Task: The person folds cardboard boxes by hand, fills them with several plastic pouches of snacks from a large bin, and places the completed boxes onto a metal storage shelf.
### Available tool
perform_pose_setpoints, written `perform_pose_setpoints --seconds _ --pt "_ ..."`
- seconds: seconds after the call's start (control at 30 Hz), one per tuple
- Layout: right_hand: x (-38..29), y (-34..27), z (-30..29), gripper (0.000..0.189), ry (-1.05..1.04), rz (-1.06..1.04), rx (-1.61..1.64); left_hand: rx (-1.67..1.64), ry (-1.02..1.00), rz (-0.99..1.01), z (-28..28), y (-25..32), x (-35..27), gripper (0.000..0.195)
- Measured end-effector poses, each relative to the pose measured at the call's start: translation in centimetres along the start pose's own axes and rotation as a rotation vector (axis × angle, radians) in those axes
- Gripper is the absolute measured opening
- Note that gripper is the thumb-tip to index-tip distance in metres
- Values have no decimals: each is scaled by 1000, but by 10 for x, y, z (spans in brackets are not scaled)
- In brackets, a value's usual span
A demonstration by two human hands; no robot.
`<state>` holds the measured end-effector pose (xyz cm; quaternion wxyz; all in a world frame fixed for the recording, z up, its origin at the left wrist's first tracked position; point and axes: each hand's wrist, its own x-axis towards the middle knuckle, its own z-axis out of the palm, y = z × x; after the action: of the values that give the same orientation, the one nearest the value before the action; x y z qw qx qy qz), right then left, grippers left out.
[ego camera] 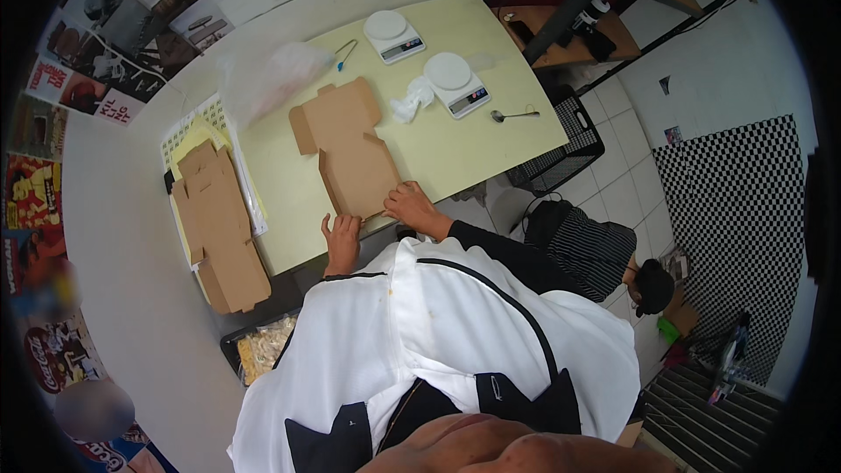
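Observation:
A brown cardboard box [358, 174], partly folded with its side walls raised and its lid part laid out away from me, lies at the near edge of the pale yellow table [295, 210]. My left hand [343, 236] grips the box's near left corner, fingers over the edge. At the near right corner my right hand [414, 207] pinches the front wall between thumb and fingers. Left of the box, flat unfolded cardboard boxes [220, 230] lie stacked on papers and a yellow sheet.
Two white digital kitchen scales [453, 79] stand farther back, beside a crumpled plastic bag [412, 100]. A metal spoon [512, 115], tongs [346, 52] and a large clear plastic bag [279, 79] lie around. Black crates [565, 138] sit right of the table; another person [591, 249] is at right.

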<state>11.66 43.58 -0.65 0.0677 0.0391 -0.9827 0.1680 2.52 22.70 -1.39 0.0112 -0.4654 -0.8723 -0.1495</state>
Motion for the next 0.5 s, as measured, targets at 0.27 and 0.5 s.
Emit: perform_pose_setpoints --seconds 0.27,0.5 --pt "4 6 3 26 92 -68 -32 89 25 21 6 0 4 9" --pt "7 9 -1 28 64 -67 29 73 -31 -6 4 5 5 12"
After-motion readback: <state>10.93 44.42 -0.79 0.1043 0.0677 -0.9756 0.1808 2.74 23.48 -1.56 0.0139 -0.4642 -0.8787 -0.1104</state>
